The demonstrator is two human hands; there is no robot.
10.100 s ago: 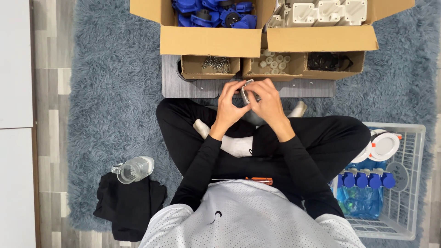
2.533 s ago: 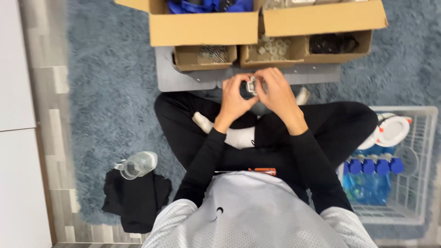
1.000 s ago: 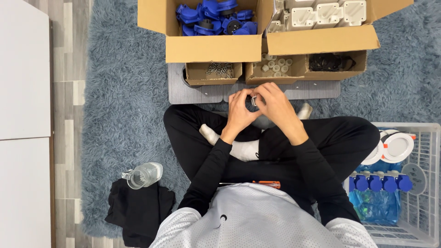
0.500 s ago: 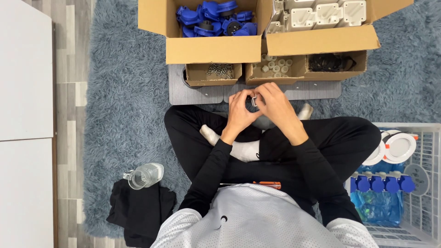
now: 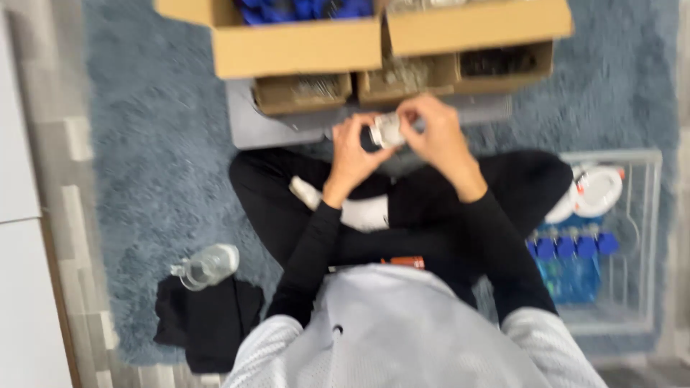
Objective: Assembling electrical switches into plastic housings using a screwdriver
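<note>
The step in hand looked like fitting a small white part (image 5: 389,130) together, both hands meeting on it above the crossed legs, just before the grey board (image 5: 266,129). The left hand (image 5: 353,147) gripped its left side and the right hand (image 5: 433,134) pinched its right edge, fingers curled, wrists bent inward, forearms converging (blur hid finer detail). The next move probably called for a steady pinch and careful alignment. Small cardboard trays (image 5: 303,92) sat close ahead; a wire basket (image 5: 640,237) stood to the right.
</note>
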